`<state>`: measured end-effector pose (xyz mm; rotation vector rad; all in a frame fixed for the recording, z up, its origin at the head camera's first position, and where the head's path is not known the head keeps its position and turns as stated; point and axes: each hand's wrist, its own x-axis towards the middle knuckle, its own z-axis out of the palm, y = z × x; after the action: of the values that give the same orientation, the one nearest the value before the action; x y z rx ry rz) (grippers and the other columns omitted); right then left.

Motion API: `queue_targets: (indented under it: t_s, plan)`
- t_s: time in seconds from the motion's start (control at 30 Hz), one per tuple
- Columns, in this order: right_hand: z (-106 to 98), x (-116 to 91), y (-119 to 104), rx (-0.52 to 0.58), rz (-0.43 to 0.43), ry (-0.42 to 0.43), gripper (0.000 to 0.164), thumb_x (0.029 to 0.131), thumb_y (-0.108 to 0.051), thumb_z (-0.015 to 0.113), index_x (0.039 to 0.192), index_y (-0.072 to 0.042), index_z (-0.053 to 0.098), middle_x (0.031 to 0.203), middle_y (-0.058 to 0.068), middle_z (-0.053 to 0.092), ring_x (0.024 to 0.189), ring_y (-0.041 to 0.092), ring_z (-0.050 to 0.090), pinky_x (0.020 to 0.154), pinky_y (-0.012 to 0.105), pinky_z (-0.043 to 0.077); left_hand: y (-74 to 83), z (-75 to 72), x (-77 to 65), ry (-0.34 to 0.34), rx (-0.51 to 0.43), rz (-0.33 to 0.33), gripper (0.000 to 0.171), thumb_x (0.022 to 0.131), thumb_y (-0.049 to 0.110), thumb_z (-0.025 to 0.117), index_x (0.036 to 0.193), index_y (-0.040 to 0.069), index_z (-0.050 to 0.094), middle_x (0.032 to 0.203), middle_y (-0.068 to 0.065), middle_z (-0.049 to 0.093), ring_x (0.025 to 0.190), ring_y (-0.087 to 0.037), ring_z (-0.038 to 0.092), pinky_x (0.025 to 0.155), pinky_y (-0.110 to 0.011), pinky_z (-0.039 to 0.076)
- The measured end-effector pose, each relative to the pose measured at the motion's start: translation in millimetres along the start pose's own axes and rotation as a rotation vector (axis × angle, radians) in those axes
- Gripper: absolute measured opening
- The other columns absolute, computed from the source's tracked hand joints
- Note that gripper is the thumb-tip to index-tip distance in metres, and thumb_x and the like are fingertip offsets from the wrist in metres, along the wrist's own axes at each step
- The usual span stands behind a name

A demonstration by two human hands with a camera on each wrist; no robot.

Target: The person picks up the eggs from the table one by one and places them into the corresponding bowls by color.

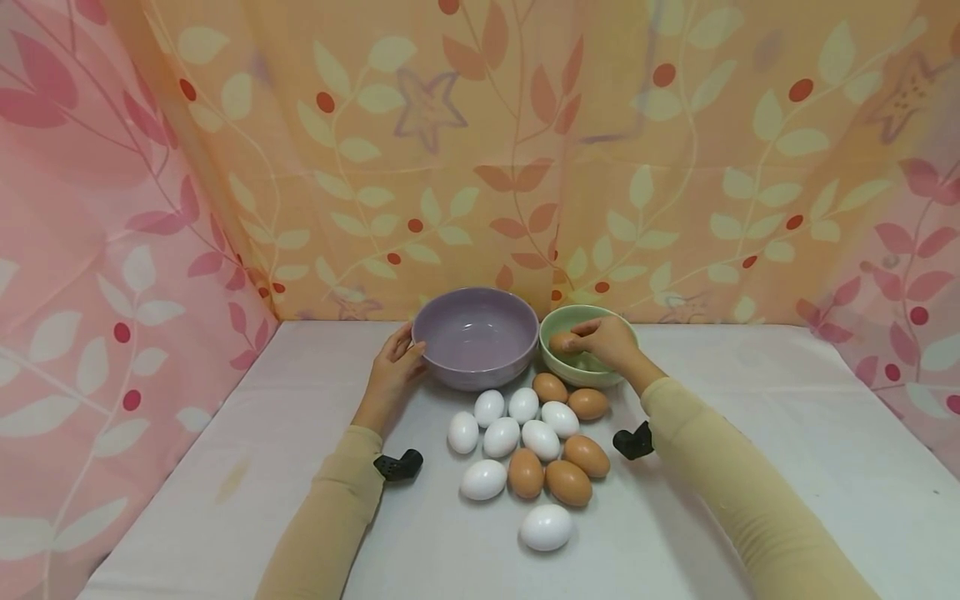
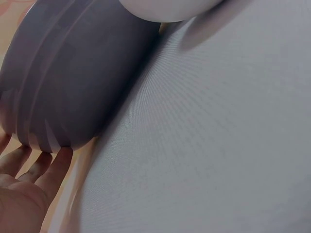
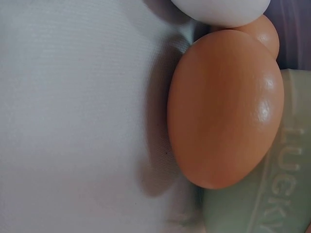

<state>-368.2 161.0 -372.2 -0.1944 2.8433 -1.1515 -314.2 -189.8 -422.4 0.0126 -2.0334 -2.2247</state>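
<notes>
My left hand (image 1: 393,367) rests against the left side of a purple bowl (image 1: 480,377). In the left wrist view, several fingertips (image 2: 60,158) touch the bowl's outer wall, fairly straight. Over a smaller green bowl (image 1: 587,313), my right hand (image 1: 609,340) reaches in and pinches a brown egg (image 1: 564,343) between thumb and fingers. The right wrist view shows a brown egg (image 3: 226,109) on the table beside the green bowl wall (image 3: 286,160), which bears raised letters; the right hand's grip is out of sight there. Nothing shows inside the purple bowl.
Loose white eggs (image 1: 501,437) and brown eggs (image 1: 568,483) lie on the white-covered table (image 1: 225,500) in front of the bowls. One white egg (image 1: 546,527) sits nearest me. A leaf-patterned curtain (image 1: 480,167) stands behind the bowls. Each wrist carries a black camera (image 1: 400,465).
</notes>
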Motion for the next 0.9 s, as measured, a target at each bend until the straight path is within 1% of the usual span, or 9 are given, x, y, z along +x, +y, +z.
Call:
queue_targets:
  t_s: [0.17,0.3,0.53,0.63,0.73,0.9]
  plan:
    - [-1.3,0.9,-0.5,0.008,0.0,-0.007,0.051,0.087,-0.032,0.077,0.125,0.001,0.067,0.128,0.02,0.066,0.123,0.035,0.059,0.106,0.046,0.046,0.7,0.6,1.3,-0.001,0.005,0.001,0.058,0.102,0.015,0.057,0.155,0.011,0.033,0.162,-0.01,0.033,0.14,-0.025,0.043,0.084,-0.018,0.053]
    - [-0.6,1.6,0.8,0.012,-0.002,-0.004,0.05,0.087,-0.032,0.077,0.125,0.001,0.067,0.128,0.02,0.066,0.123,0.035,0.058,0.106,0.046,0.046,0.8,1.1,1.2,-0.006,0.011,0.003,0.059,0.102,0.017,0.057,0.155,0.012,0.033,0.162,-0.009,0.033,0.14,-0.024,0.044,0.088,-0.021,0.052]
    - [6.9,-2.6,2.9,0.022,0.01,-0.035,0.049,0.088,-0.033,0.076,0.123,-0.001,0.069,0.127,0.019,0.067,0.121,0.034,0.06,0.104,0.045,0.048,-2.2,-3.7,-6.3,-0.01,0.039,-0.013,0.059,0.102,0.018,0.057,0.156,0.013,0.032,0.162,-0.009,0.032,0.14,-0.024,0.043,0.099,-0.031,0.051]
    - [7.3,-3.4,2.6,0.026,0.002,-0.028,0.049,0.088,-0.033,0.076,0.123,0.0,0.068,0.127,0.02,0.067,0.121,0.034,0.06,0.103,0.045,0.048,-2.1,-3.7,-6.9,-0.006,0.03,-0.017,0.059,0.102,0.019,0.057,0.155,0.014,0.032,0.162,-0.009,0.033,0.14,-0.022,0.043,0.103,-0.036,0.049]
    - [5.8,-2.6,2.8,0.032,-0.002,-0.024,0.049,0.088,-0.033,0.076,0.123,0.001,0.068,0.127,0.02,0.067,0.121,0.034,0.06,0.103,0.045,0.048,-1.7,-2.7,-5.6,-0.002,0.021,-0.019,0.06,0.102,0.019,0.058,0.155,0.014,0.032,0.162,-0.008,0.032,0.141,-0.022,0.043,0.105,-0.038,0.048]
    - [3.7,-0.7,3.0,0.021,-0.012,-0.013,0.048,0.087,-0.032,0.077,0.122,0.0,0.069,0.125,0.019,0.068,0.119,0.033,0.06,0.102,0.044,0.049,-0.6,-1.4,-3.3,-0.001,0.017,-0.016,0.06,0.102,0.019,0.058,0.156,0.014,0.032,0.162,-0.009,0.032,0.141,-0.024,0.043,0.105,-0.038,0.048]
